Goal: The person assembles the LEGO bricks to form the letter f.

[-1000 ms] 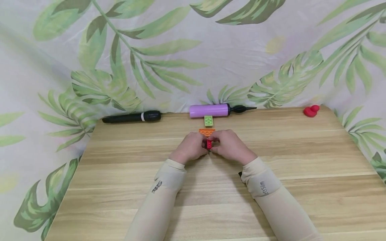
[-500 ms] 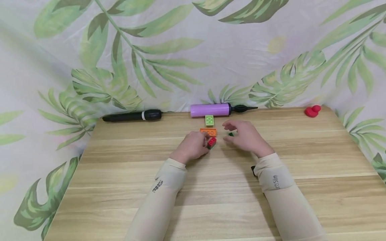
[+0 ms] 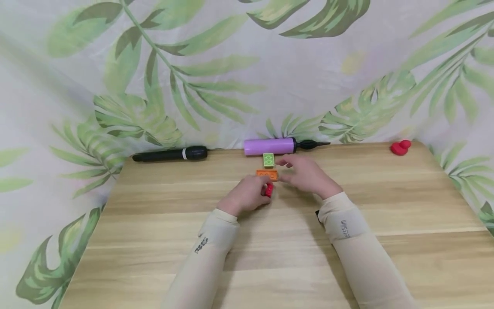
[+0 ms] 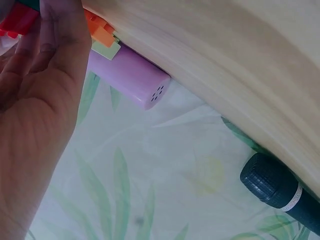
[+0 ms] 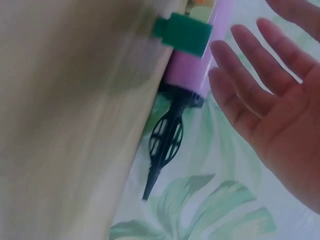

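My left hand (image 3: 247, 193) pinches a small red toy brick (image 3: 269, 190) between thumb and fingers. In the left wrist view, a dark green brick (image 4: 29, 3) adjoins that red brick (image 4: 19, 19). To the right, my right hand (image 3: 306, 172) hovers with fingers apart and nothing held. A green brick (image 5: 187, 34) stands near its fingertips in the right wrist view; from the head, the hand hides it. Just beyond both hands lies an orange brick (image 3: 267, 174), hollow side facing the camera. Behind it is a light green brick (image 3: 268, 160).
A purple hand pump (image 3: 269, 146) with a black nozzle lies along the table's back edge. Left of it is a black microphone (image 3: 170, 154) with a white band. Near the back right corner sits a red rounded object (image 3: 400, 147). A patterned cloth hangs behind the table.
My right hand left the red brick, moved off to the right, then came slightly back leftward. My left hand kept the red brick, which has turned. The orange and light green bricks stayed put.
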